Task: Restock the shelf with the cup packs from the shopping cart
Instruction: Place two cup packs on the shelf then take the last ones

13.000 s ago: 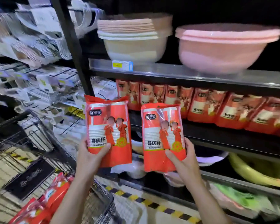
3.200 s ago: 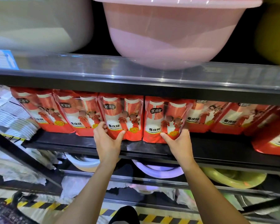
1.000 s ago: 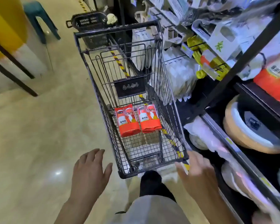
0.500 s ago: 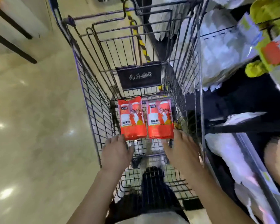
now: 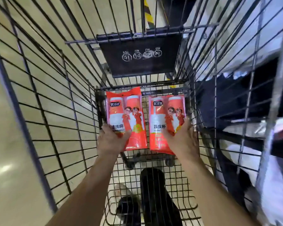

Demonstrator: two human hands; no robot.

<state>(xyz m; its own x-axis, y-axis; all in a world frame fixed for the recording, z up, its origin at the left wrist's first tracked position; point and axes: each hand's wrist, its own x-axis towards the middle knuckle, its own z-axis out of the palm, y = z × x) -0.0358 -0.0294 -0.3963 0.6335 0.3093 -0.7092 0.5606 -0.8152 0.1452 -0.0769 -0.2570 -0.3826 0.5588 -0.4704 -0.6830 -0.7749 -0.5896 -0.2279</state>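
Half a second ago both hands only reached in, now the left hand [image 5: 112, 141] and right hand [image 5: 182, 139] each close on 1 cup pack [image 5: 126, 118] lying on the far floor of the shopping cart [image 5: 55, 88], so the last 2 packs seem ready to lift.

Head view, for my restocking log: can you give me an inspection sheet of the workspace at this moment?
Surface: wire floor of the shopping cart, bare apart from two packs.
Job's things: left cup pack and right cup pack lie flat, side by side, printed faces up, at the cart's far end.
Clutter: nothing seen.
Grippers: left hand closed on the left pack's lower end; right hand on the right pack's lower right corner.
Cables: nothing seen.
Surroundings: black plate on the cart's end wall; shelving with blurred white packages to the right; tan floor.
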